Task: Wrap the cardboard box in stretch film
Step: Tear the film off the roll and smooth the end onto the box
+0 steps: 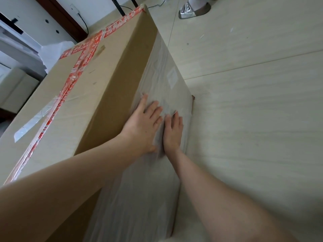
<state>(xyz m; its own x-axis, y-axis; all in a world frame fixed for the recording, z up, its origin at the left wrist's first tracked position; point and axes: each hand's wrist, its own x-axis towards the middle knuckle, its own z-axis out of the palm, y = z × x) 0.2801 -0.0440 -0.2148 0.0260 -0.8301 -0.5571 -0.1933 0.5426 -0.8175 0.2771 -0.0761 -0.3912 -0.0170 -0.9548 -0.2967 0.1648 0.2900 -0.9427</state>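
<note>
A large brown cardboard box [97,81] stands on the floor, its top sealed with red-and-white printed tape and a strip of clear tape. Wrinkled clear stretch film [162,79] covers the lower part of the box's right side. My left hand [145,126] lies flat on the film with fingers spread and straight, near the film's upper edge. My right hand [173,131] presses flat on the film right beside it, fingers straight and pointing away from me. No film roll is in view.
Pale tiled floor [253,102] stretches to the right of the box. Another person's foot in a silver shoe [192,9] stands at the far top. White furniture [15,88], a dark wooden frame and a black cable sit to the left and behind the box.
</note>
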